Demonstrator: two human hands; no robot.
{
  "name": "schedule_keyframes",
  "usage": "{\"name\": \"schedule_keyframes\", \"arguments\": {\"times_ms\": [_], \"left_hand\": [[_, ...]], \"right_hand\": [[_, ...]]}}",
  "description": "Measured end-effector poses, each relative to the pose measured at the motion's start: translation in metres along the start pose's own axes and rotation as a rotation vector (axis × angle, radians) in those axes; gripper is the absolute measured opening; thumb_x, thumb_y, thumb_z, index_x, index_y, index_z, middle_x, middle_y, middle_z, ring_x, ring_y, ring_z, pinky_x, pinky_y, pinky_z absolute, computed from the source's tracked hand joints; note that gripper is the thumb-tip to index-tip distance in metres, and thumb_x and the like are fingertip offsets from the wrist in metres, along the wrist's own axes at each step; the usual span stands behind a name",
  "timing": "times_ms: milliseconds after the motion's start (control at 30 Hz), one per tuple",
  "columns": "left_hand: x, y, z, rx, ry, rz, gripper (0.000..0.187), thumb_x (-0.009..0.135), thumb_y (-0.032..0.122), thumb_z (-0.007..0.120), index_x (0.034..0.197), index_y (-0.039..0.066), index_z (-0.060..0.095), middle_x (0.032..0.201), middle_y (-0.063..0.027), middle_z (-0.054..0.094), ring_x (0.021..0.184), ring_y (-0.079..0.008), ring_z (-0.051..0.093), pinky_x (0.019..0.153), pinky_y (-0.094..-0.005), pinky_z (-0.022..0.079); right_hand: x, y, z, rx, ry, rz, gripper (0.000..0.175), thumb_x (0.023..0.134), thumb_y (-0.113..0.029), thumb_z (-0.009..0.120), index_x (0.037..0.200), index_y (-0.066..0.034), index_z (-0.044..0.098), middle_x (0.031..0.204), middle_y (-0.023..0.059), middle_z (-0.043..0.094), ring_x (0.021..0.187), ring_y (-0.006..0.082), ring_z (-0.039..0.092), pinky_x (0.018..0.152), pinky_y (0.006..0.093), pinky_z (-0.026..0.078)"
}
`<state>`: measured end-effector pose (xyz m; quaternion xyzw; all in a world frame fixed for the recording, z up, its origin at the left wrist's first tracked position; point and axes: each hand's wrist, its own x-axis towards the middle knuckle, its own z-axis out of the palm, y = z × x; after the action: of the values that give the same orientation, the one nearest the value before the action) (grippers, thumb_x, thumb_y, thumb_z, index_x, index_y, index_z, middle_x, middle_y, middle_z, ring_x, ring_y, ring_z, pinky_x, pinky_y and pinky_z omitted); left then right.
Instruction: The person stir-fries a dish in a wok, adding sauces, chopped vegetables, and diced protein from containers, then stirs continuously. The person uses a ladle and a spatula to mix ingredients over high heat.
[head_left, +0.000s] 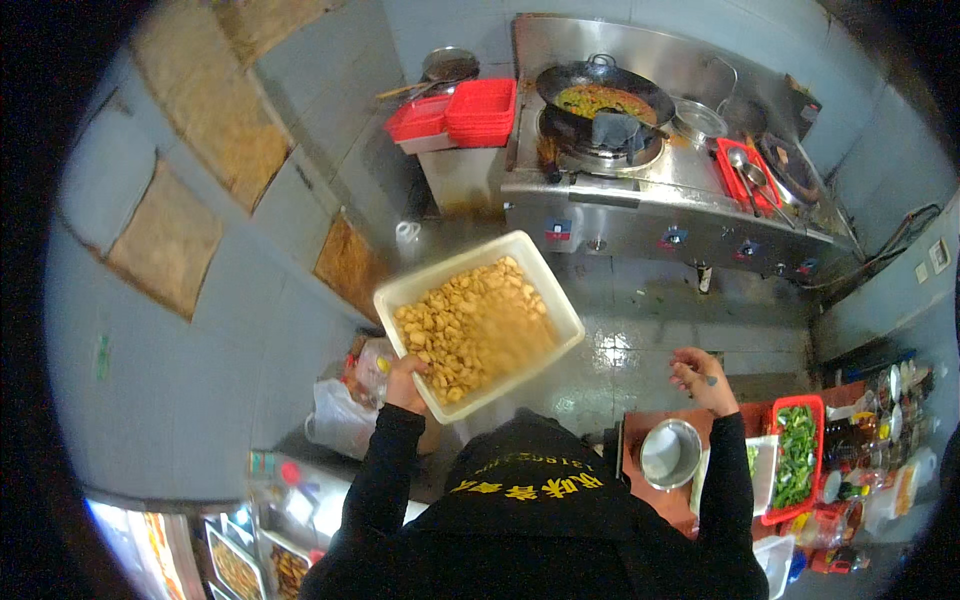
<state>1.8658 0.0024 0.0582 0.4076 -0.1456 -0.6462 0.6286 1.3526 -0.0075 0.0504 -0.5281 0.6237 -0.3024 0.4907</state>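
My left hand (405, 384) grips the near left corner of a white plastic tub (559, 289), thumb over the rim. The tub is held tilted above the floor, in front of my body. Small golden-brown food pieces (450, 322) fill much of it; their right part is blurred. Off to the right, my right hand (703, 381) is raised with loosely bent fingers and nothing plainly held. A small grey spot shows on it, too unclear to name. Below that hand, a round metal pot (671, 454) stands on a reddish counter (637, 427).
A wok (555, 79) with food and a cloth (619, 133) sits on the steel stove (675, 169). Red baskets (484, 112) are stacked to its left. Ladles lie in a red tray (724, 169). Chopped greens (796, 457) and several bottles (847, 435) line the right side.
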Motion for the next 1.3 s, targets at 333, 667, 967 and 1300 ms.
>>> {"name": "schedule_keyframes", "arguments": {"times_ms": [333, 667, 967, 1300], "left_hand": [[0.314, 0.073, 0.172, 0.019, -0.273, 0.289, 0.052, 0.079, -0.001, 0.048, 0.130, -0.004, 0.046, 0.120, -0.0159, 0.058, 0.104, -0.0275, 0.063, 0.091, -0.0391, 0.053], [0.653, 0.104, 0.443, 1.019, -0.029, 0.999, 0.084, 0.063, 0.018, 0.073, 0.137, -0.001, 0.038, 0.122, -0.0261, 0.053, 0.115, -0.0428, 0.051, 0.100, -0.0496, 0.041], [0.767, 0.022, 0.535, 1.543, 0.246, 1.035, 0.088, 0.065, 0.027, 0.075, 0.141, 0.005, 0.037, 0.124, -0.0243, 0.050, 0.117, -0.0427, 0.050, 0.101, -0.0538, 0.038], [0.764, 0.000, 0.581, 1.723, 0.164, 1.358, 0.093, 0.064, 0.018, 0.074, 0.146, 0.006, 0.032, 0.120, -0.0239, 0.051, 0.113, -0.0418, 0.050, 0.098, -0.0491, 0.040]], "right_hand": [[0.166, -0.035, -0.048, 0.016, 0.059, 0.089, 0.037, 0.094, -0.015, 0.059, 0.126, 0.0032, 0.055, 0.106, 0.0117, 0.066, 0.082, 0.0157, 0.066, 0.067, 0.0286, 0.052], [0.248, -0.067, -0.082, 0.155, 0.342, 0.207, 0.039, 0.093, -0.017, 0.061, 0.128, -0.0001, 0.054, 0.109, 0.0108, 0.065, 0.084, 0.0174, 0.068, 0.069, 0.0294, 0.053], [0.315, -0.036, -0.154, 0.250, 0.377, 0.262, 0.038, 0.093, -0.011, 0.058, 0.129, 0.0022, 0.051, 0.111, 0.0115, 0.064, 0.081, 0.0164, 0.067, 0.064, 0.0274, 0.052], [0.557, -0.078, -0.171, -0.172, 0.119, -0.429, 0.077, 0.094, -0.037, 0.059, 0.142, 0.0144, 0.028, 0.138, 0.0369, 0.042, 0.122, 0.0392, 0.054, 0.095, 0.0392, 0.048]]}}
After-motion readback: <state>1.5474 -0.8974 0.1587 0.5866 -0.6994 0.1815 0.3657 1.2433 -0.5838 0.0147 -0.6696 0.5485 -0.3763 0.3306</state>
